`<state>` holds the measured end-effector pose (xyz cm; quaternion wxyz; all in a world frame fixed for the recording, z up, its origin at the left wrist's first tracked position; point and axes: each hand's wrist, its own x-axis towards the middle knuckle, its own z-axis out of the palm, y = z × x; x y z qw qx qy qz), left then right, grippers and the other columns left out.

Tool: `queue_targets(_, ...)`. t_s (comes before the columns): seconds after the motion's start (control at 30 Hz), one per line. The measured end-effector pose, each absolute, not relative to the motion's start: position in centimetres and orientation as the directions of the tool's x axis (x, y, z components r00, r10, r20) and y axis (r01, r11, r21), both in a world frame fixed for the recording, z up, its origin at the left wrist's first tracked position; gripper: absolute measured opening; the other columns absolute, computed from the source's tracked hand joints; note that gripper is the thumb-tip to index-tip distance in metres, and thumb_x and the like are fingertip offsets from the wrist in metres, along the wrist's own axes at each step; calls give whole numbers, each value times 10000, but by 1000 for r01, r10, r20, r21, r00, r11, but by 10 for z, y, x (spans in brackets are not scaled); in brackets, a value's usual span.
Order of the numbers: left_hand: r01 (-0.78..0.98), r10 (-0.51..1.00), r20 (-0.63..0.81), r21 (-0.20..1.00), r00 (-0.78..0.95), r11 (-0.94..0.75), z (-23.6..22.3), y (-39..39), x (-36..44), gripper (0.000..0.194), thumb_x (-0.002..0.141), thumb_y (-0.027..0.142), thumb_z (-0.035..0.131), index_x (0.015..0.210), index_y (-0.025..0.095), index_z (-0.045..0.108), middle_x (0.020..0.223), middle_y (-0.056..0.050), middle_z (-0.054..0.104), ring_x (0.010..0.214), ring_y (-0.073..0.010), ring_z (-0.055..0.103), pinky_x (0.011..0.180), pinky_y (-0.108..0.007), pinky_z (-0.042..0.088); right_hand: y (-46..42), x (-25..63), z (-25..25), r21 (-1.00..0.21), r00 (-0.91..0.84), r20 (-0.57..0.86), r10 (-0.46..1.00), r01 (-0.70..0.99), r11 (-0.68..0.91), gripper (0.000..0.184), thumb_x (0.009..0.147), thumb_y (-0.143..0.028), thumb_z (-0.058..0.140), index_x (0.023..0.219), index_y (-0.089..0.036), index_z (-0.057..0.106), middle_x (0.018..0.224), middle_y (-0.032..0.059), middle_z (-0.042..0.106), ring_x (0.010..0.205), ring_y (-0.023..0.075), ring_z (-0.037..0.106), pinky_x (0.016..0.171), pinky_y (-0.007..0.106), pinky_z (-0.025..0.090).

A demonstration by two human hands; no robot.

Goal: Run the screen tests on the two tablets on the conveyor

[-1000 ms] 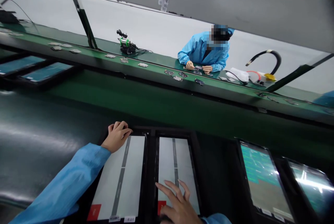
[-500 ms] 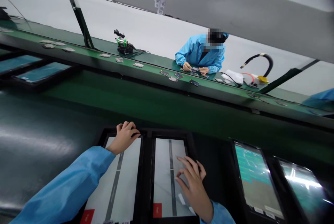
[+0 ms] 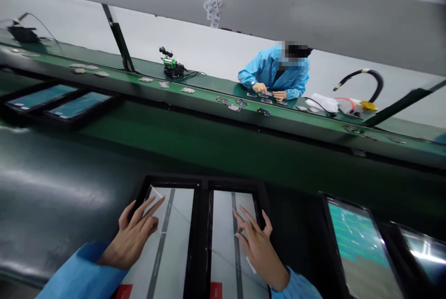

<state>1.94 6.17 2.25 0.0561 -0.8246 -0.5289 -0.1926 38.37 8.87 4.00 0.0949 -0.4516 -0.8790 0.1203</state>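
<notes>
Two white-lit display panels lie side by side in black frames in front of me. My left hand (image 3: 134,236) rests on the near left part of the left panel (image 3: 174,243). Its fingers are pinched on a lifted corner of clear film (image 3: 158,196). My right hand (image 3: 256,245) lies on the right panel (image 3: 223,224), thumb and forefinger pinched together on its film, where a crease line runs across the screen. Both my sleeves are blue.
Two panels with green screens (image 3: 358,243) lie to the right, and two more (image 3: 78,104) far left. A green conveyor (image 3: 209,136) runs across, with small parts (image 3: 237,103) on the upper belt. A co-worker in blue (image 3: 275,73) works behind it, near a black hose (image 3: 362,76).
My left hand has drawn back from the left panel's far corner toward me, lifting the film corner with it. My right hand moved up onto the right panel and pinched.
</notes>
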Motion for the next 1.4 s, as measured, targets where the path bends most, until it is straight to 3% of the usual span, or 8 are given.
queue_targets(0.23,876,830,339,36,442,-481,22,55,28,196,900,130,361,790,215,499,1476,-6,315,1402,-184,159,1150,-467,-38,90,383,33,-162,-624,89,776,760,630,307,1010,-231,326,1316,-205,313,1342,89,467,1330,179,287,1050,493,-117)
queue_targets(0.43,853,806,323,-10,496,-522,24,74,33,304,800,1,340,897,213,535,1425,-14,408,1393,-193,195,1155,-504,-42,88,381,29,-198,-567,75,820,797,570,508,1016,-267,311,1453,-175,69,1297,93,509,1323,165,300,1050,472,-178)
queue_targets(0.7,862,800,368,-11,475,-507,26,79,39,229,869,78,329,743,199,478,1440,-57,381,1394,-187,191,1150,-516,-35,91,386,26,-277,-533,-6,846,814,511,523,1015,-299,281,1456,-232,8,1309,105,490,1305,251,337,1025,676,22)
queue_targets(0.8,874,816,358,-2,454,-485,26,79,39,185,875,113,374,759,201,489,1441,-53,382,1382,-182,230,1156,-509,-41,93,386,23,-273,-547,13,837,803,530,527,1013,-278,286,1454,-220,3,1280,100,513,1333,225,284,1032,634,-36)
queue_targets(0.93,887,835,342,9,431,-462,23,78,41,166,856,122,400,751,202,500,1438,-48,388,1366,-186,275,1158,-516,-42,93,384,23,-229,-546,100,832,801,553,516,1008,-266,296,1457,-200,48,1275,88,522,1294,193,356,1049,517,-144)
queue_targets(1.1,895,845,334,8,419,-447,23,80,42,158,863,149,417,748,203,510,1433,-37,397,1352,-190,303,1161,-513,-39,91,384,24,-205,-558,125,820,794,572,530,1005,-258,305,1458,-170,44,1238,91,551,1301,175,343,1049,468,-178)
queue_targets(1.3,890,830,378,34,410,-456,30,83,47,232,903,153,338,752,214,503,1389,-25,460,1322,-157,353,1169,-483,-15,92,380,27,-217,-548,99,830,802,556,488,1006,-245,315,1444,-189,107,1210,59,572,1303,161,336,1060,452,-137)
queue_targets(1.4,895,814,439,47,380,-443,38,65,34,222,902,141,340,752,225,481,1408,-30,435,1370,-142,245,1166,-489,-20,89,386,38,-210,-498,174,850,825,526,247,999,-223,298,1228,-197,386,1317,75,493,1315,171,313,1068,470,-88)
